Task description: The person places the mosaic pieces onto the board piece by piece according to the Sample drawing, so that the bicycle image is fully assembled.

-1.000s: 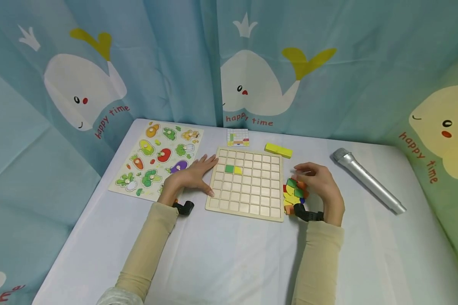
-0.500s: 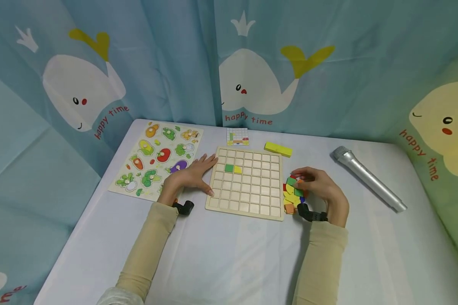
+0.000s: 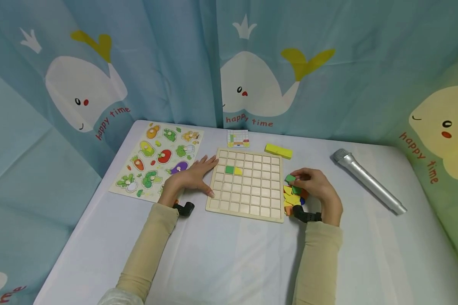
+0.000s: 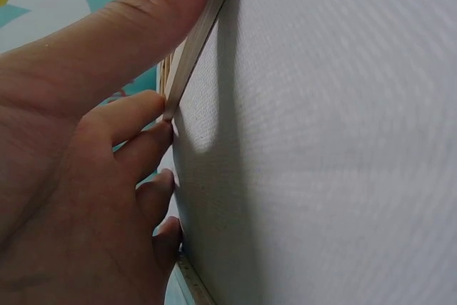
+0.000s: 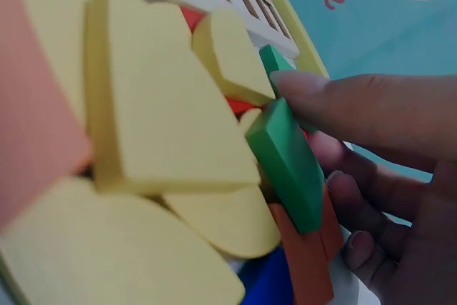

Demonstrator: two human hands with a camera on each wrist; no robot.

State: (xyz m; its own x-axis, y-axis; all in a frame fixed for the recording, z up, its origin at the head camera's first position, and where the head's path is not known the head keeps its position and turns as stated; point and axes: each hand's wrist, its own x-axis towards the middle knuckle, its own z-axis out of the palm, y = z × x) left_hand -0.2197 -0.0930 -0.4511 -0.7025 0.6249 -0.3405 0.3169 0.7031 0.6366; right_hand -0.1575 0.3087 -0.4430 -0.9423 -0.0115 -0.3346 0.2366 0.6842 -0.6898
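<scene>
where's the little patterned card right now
In the head view, the small patterned card lies just beyond the far edge of the wooden grid board, toward that edge's left end, with the yellow block to its right.

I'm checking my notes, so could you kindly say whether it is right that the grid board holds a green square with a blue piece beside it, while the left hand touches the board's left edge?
Not quite: the piece beside the green square in the grid board is yellow, not blue, as the head view shows. The left hand does touch the board's left edge.
</scene>
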